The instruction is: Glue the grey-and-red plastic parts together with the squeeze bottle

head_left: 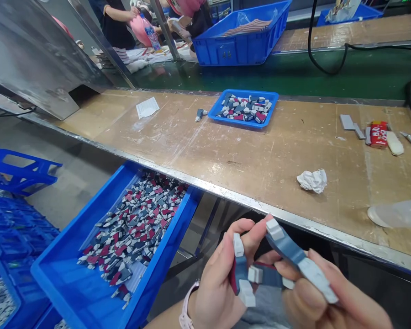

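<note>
My left hand point(219, 283) is closed round a few small blue, grey and red pieces point(241, 274) with white tips, held below the table's front edge. My right hand point(332, 301) pinches one long blue-grey piece point(291, 251) between thumb and fingers, its white end pointing up and left, touching the left fingertips. A large blue bin point(55, 283) heaped with the same kind of pieces point(133, 224) stands low at my left. A small blue tray point(243, 122) of such pieces sits on the wooden table point(226, 155), with one stray piece point(200, 114) beside it.
On the table lie a paper slip point(147, 108), a crumpled white tissue point(312, 180), a red packet point(378, 134), grey blocks point(346, 122) and a clear plastic lid point(397, 214). A green conveyor point(260, 75), a big blue crate point(239, 36) and other people are beyond it. Blue crates point(10, 219) are stacked at left.
</note>
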A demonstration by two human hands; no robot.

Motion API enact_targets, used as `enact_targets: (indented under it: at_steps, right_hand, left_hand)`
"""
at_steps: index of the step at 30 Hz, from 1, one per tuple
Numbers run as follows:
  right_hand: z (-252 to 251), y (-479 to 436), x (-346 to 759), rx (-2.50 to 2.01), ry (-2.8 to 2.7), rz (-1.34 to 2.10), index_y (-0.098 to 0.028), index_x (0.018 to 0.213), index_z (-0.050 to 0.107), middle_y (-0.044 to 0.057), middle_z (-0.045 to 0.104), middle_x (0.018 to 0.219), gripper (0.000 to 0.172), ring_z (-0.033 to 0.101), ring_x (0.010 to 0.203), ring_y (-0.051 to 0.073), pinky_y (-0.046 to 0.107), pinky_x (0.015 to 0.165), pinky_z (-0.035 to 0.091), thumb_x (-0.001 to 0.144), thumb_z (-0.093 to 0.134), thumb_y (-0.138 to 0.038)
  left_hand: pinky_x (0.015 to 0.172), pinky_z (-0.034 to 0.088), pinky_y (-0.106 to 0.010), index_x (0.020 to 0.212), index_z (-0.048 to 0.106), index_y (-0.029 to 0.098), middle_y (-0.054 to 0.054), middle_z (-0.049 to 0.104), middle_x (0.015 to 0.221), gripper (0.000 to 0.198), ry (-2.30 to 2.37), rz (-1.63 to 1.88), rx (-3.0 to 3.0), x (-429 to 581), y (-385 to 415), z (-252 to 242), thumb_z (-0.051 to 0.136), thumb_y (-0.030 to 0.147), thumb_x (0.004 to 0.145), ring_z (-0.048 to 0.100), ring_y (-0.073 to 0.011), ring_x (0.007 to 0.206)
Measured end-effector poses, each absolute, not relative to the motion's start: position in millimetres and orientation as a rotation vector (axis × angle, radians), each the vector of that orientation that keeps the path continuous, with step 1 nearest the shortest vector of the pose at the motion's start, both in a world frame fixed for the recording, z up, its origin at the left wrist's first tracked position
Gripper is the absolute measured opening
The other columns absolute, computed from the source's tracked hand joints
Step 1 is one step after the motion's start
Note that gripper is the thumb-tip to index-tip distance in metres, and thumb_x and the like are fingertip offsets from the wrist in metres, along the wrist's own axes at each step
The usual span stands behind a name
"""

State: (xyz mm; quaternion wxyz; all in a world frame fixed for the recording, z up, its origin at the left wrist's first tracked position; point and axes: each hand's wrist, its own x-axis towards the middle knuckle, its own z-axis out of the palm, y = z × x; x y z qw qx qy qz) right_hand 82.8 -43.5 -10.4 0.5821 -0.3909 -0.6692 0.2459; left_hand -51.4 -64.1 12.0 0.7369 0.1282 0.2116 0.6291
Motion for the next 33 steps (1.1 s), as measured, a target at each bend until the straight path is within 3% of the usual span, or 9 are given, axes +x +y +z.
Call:
enact_targets:
  at_steps: [3,8,11,16,18,21,26,33]
  right_hand:
    - [-5.5,-27.3,71.7,-0.828,-1.779,0.283,-0.021,0.137,0.054,-0.002,0.065,0.056,0.040,0.059,0.041,0.015,0.027,0.046,0.056,0.097,0.057,-0.017]
    - [-9.6,-10.2,54.2,-0.661,-1.955,0.090,-0.011,0.110,0.061,0.006,0.069,0.070,0.014,0.065,0.056,0.015,0.025,0.052,0.055,0.099,0.058,-0.016]
    - [-20.8,-10.3,47.9,-0.650,-2.022,0.149,-0.010,0.107,0.064,0.010,0.067,0.082,0.013,0.065,0.067,0.017,0.029,0.058,0.055,0.097,0.059,-0.017]
    - [-30.9,-16.1,42.8,-0.557,-2.163,0.286,-0.011,0.117,0.063,0.019,0.058,0.113,0.025,0.060,0.102,0.032,0.052,0.081,0.056,0.100,0.053,-0.025]
    - [-36.1,-17.9,42.9,-0.507,-2.245,0.376,-0.012,0.126,0.058,0.019,0.054,0.119,0.033,0.059,0.106,0.031,0.050,0.080,0.058,0.102,0.048,-0.032]
    - [-49.1,-18.7,44.5,-0.577,-2.308,0.530,-0.017,0.129,0.056,0.017,0.052,0.125,0.036,0.060,0.108,0.028,0.043,0.078,0.064,0.103,0.045,-0.038]
    - [-68.7,-17.3,43.9,-0.720,-2.258,0.717,-0.025,0.122,0.060,0.012,0.053,0.125,0.028,0.067,0.102,0.023,0.032,0.069,0.067,0.102,0.047,-0.041]
    - [-71.4,-18.4,35.8,-0.740,-2.280,0.739,-0.029,0.117,0.060,0.009,0.059,0.121,0.027,0.073,0.098,0.023,0.033,0.071,0.068,0.103,0.044,-0.046]
  left_hand:
    - [0.100,0.052,-0.023,0.127,0.065,0.033,0.003,0.064,0.138,0.031,0.481,1.362,0.118,-54.0,-64.3,5.5,0.054,0.047,0.102,0.056,-0.0146,0.132]
    - [0.097,0.053,-0.018,0.126,0.066,0.031,0.003,0.064,0.138,0.038,0.498,1.374,0.004,-61.7,-62.8,-6.4,0.071,0.048,0.092,0.063,-0.0136,0.122]
    - [0.093,0.053,-0.016,0.112,0.071,0.032,0.005,0.071,0.122,0.035,0.625,1.362,-0.128,-66.8,-65.8,-18.9,0.080,0.050,0.083,0.066,-0.0098,0.112]
    - [0.076,0.058,-0.023,0.102,0.069,0.024,0.000,0.069,0.102,0.037,0.894,1.325,-0.096,-92.3,-84.4,-40.2,0.076,0.056,0.085,0.069,-0.0128,0.091]
    - [0.068,0.058,-0.027,0.104,0.065,0.023,-0.002,0.066,0.102,0.036,1.101,1.347,-0.008,-125.6,-95.7,-45.2,0.069,0.055,0.090,0.067,-0.0141,0.082]
    - [0.070,0.059,-0.031,0.113,0.059,0.018,-0.005,0.063,0.107,0.030,1.534,1.375,0.166,-204.6,-121.3,-47.7,0.060,0.045,0.098,0.064,-0.0164,0.085]
    - [0.074,0.059,-0.034,0.112,0.061,0.013,-0.006,0.064,0.105,0.026,2.147,0.804,0.281,-322.8,-185.8,-61.9,0.065,0.034,0.097,0.065,-0.0185,0.086]
    - [0.087,0.059,-0.043,0.114,0.063,0.014,-0.008,0.065,0.114,0.027,2.307,0.017,0.480,-363.3,-236.5,-101.5,0.067,0.033,0.096,0.066,-0.0231,0.100]
